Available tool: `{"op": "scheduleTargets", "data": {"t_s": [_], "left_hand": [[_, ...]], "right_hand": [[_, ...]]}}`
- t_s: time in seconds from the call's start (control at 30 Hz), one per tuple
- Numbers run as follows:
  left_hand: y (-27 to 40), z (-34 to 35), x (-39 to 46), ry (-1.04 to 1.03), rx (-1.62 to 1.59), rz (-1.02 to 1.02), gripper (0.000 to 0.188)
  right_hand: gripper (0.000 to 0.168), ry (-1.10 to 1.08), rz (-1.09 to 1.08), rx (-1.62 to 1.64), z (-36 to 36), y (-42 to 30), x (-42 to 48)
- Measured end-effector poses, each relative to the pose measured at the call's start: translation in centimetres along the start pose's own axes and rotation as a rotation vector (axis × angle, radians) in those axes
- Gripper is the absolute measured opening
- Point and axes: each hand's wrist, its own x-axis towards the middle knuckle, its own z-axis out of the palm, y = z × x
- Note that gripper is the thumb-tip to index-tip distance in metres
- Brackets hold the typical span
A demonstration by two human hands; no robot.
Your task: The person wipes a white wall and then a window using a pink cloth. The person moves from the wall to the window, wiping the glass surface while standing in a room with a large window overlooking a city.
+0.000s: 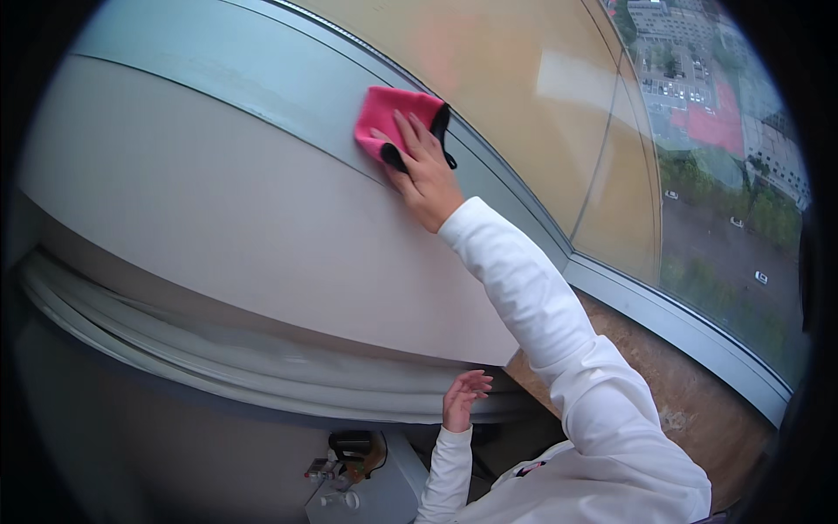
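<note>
A pink cloth with black edging (393,118) lies against a pale blue-grey frame panel (262,85) beside the window glass. Over it is my right hand (422,170), its fingers spread across the cloth and pressing it to the panel. My left hand (466,396) is lower in the view, near the edge of the pale flat surface (294,216). Its fingers are loosely bent and slightly apart, and it holds nothing. Both arms wear white sleeves.
Window glass (524,118) runs along the upper right, with a road, cars and buildings far below. A brown stone sill (694,399) lies right of my arm. White rounded mouldings (262,367) cross the left. A small grey table (386,488) holds a dark appliance (352,445) and a clear container (340,501).
</note>
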Motion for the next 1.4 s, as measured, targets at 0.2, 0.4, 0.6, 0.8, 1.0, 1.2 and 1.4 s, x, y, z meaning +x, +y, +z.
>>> {"op": "scheduleTargets", "data": {"t_s": [0.2,0.4,0.6,0.8,1.0,1.2,1.4], "left_hand": [[-1.1,-0.4,-1.3,0.065,0.047,-0.069,0.040],[-0.1,-0.6,-1.9,0.065,0.029,-0.055,0.036],[2.2,0.2,-2.5,0.056,0.017,-0.038,0.034],[2.6,-0.7,-4.8,0.060,0.044,-0.080,0.032],[2.5,-0.8,-5.1,0.087,0.068,-0.083,0.029],[0.1,-1.0,-5.5,0.066,0.101,-0.109,0.026],[-2.0,2.0,-6.1,0.051,0.119,-0.199,0.022]], "right_hand": [[0.053,0.149,0.564,-0.184,-1.7,12.1,-22.2],[0.063,0.187,0.676,-0.071,0.1,9.9,-17.8],[0.044,0.017,0.018,0.042,0.5,-4.9,6.9],[0.042,0.116,0.286,0.082,-1.1,1.6,1.1],[0.071,0.134,0.925,-0.039,-4.6,13.6,-21.3],[0.064,0.266,0.830,-0.124,-2.8,12.5,-22.3],[0.061,0.007,0.157,-0.135,-0.4,-9.9,-4.1]]}}
